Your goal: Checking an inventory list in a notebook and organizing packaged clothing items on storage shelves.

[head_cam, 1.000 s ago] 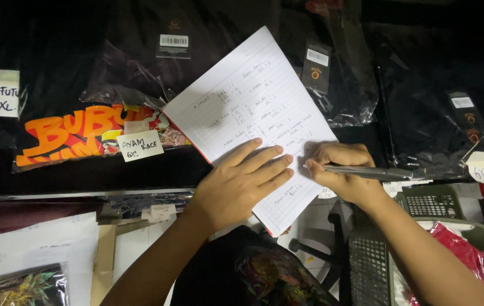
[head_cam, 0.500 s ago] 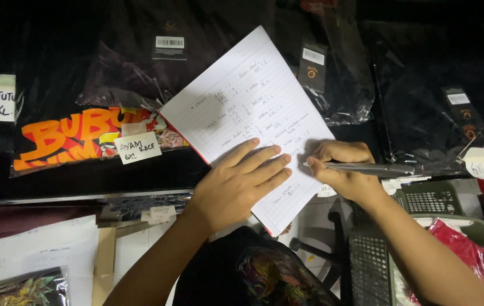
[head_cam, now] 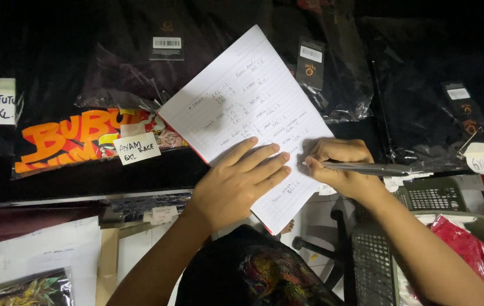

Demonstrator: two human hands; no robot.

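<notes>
A white lined notebook page (head_cam: 242, 102) with handwritten rows lies tilted on top of black bagged garments. My left hand (head_cam: 242, 181) rests flat on the lower part of the page, fingers spread and pointing right. My right hand (head_cam: 338, 170) grips a silver pen (head_cam: 366, 168) with its tip touching the page near the right edge. The pen's barrel points to the right. A red edge of the notebook's cover shows along the page's lower left side.
Black garments in clear plastic bags (head_cam: 157, 62) cover the shelf, one with an orange graphic (head_cam: 77, 139) and small paper size labels (head_cam: 137, 149). Below are papers (head_cam: 49, 249), a grey perforated basket (head_cam: 378, 255) and a red bagged item (head_cam: 468, 243).
The view has shifted slightly. Both hands stay on the page, the pen tip remaining near the same spot.
</notes>
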